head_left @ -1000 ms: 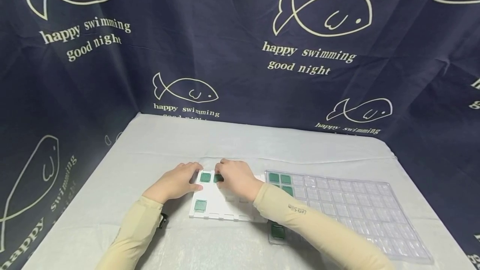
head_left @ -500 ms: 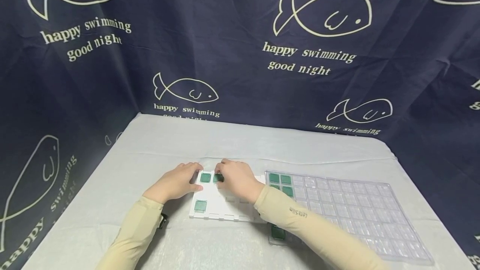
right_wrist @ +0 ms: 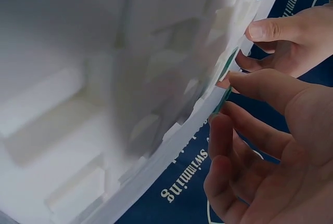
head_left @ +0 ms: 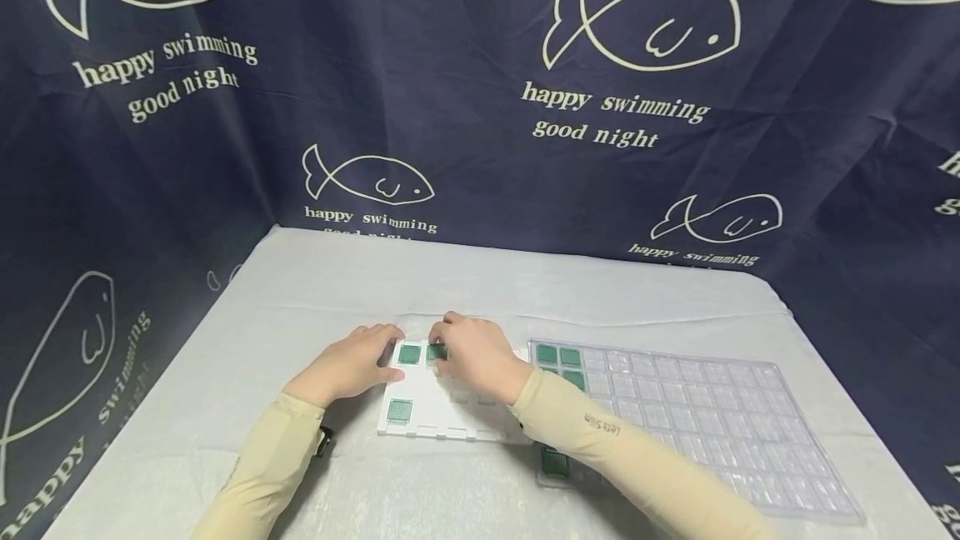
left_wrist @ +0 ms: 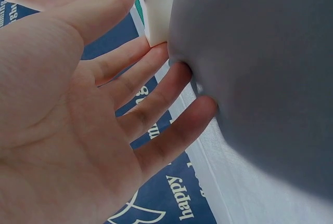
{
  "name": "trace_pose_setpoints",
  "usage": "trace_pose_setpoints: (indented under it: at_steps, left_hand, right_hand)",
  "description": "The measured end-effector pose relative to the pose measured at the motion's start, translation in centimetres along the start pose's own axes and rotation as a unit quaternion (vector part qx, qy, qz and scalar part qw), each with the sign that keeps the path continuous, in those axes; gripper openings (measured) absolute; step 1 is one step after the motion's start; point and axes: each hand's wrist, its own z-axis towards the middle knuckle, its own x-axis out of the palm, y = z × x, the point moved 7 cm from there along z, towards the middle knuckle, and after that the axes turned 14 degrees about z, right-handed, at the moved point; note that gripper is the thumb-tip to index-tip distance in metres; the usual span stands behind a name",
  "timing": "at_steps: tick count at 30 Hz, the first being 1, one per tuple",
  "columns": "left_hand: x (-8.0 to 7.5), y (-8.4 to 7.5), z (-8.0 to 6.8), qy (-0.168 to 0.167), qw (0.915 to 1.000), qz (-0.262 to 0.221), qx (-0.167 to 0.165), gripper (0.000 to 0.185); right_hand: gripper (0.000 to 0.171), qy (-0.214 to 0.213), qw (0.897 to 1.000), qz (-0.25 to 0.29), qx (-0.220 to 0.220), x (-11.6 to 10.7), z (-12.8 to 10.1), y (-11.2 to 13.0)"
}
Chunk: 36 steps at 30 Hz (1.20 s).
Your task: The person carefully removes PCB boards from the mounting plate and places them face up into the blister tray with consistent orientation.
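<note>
A white slotted board lies on the table in the head view. My left hand rests at its left edge, thumb touching the board and the other fingers extended along the corner. Between thumb and fingertips, my right hand pinches a small green circuit board over the white board's far side; its fingers partly cover the piece. Another green circuit board sits in the far left corner, and a third green circuit board near the front left. In the left wrist view, the white board's corner meets the left fingertips.
To the right stands a clear plastic tray with many compartments. Several green circuit boards occupy its left columns, partly hidden by the right sleeve. A dark blue curtain with fish drawings hangs behind the white-covered table.
My right hand has lifted slightly toward the far edge, and more of the pinched circuit board shows. The left hand keeps its place on the white board.
</note>
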Motion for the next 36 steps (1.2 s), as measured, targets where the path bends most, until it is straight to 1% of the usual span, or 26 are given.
trace_pose_setpoints:
  at_steps: [11,18,23,28,36]
  left_hand:
    - [-0.2,-0.1,0.0,-0.002,1.0,0.0,0.002,0.057]
    - [-0.2,0.0,0.0,-0.001,1.0,-0.004,0.002,0.058]
    - [-0.1,0.1,0.0,0.0,1.0,-0.008,0.001,0.058]
    - [-0.1,0.2,0.0,-0.003,1.0,-0.009,0.003,0.058]
    - [-0.2,0.2,-0.1,-0.002,0.9999,-0.012,0.005,0.059]
  right_hand:
    - [0.031,0.004,1.0,0.01,0.0,0.1,-0.3,-0.3]
    - [0.029,0.006,1.0,0.004,0.004,0.0,-0.8,-0.6]
    - [0.026,0.006,1.0,-0.004,0.002,-0.1,-1.7,-0.9]
    - [0.023,-0.004,1.0,0.002,-0.001,-0.5,-2.8,-1.3]
    - [0.025,-0.007,1.0,0.017,0.008,-1.1,-4.7,-2.1]
